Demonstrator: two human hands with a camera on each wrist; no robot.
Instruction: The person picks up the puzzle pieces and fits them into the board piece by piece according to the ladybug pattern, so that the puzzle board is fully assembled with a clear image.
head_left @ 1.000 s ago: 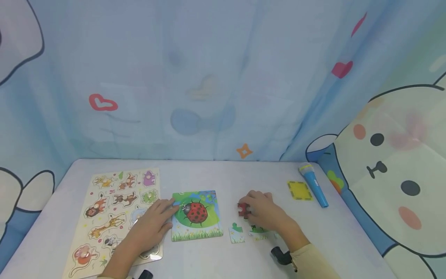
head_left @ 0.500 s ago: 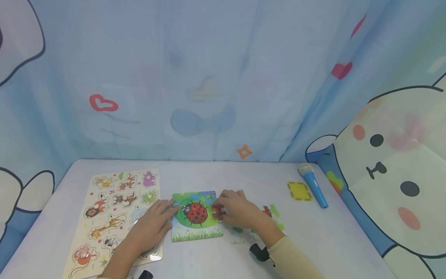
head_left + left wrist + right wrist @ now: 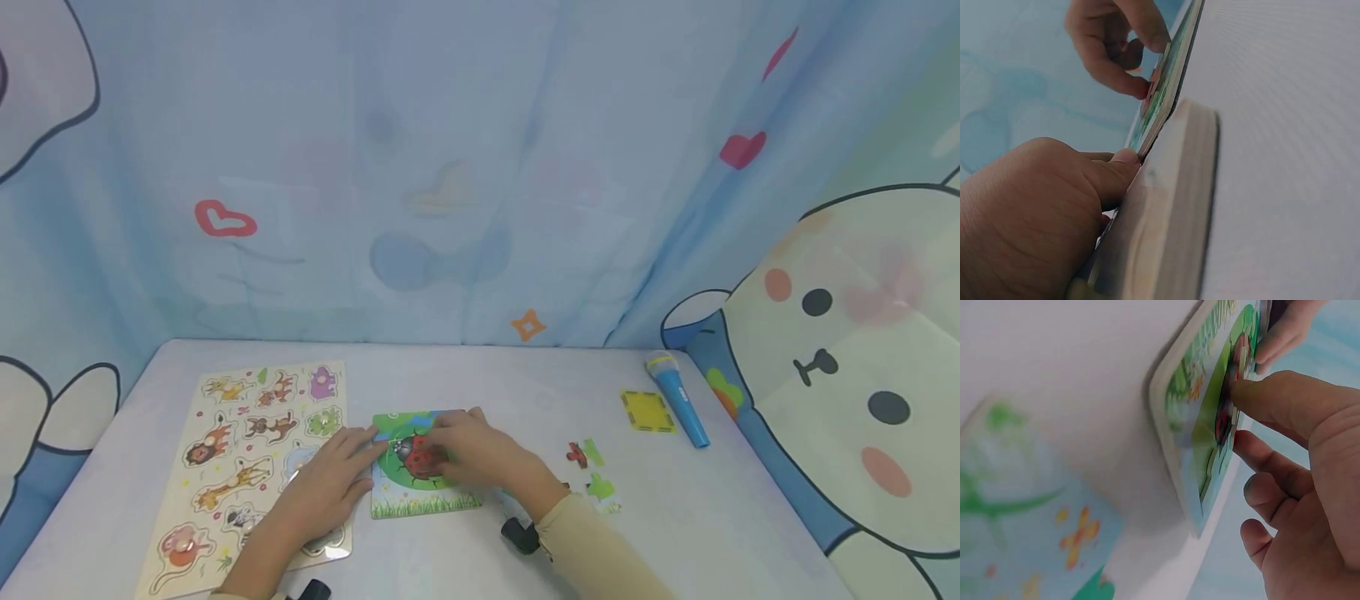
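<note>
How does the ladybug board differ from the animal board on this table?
The ladybug board is clearly smaller than the animal board. The ladybug board is nearly square, while the animal board is a longer rectangle. The ladybug board shows one large ladybug on green and blue, whereas the animal board has many separate animals on a pale cream ground. Both lie flat on the white table.

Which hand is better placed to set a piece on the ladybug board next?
Probably the right hand: it is over the ladybug board, pinching a puzzle piece. The left hand rests at the board's left edge, seemingly steadying it.
</note>
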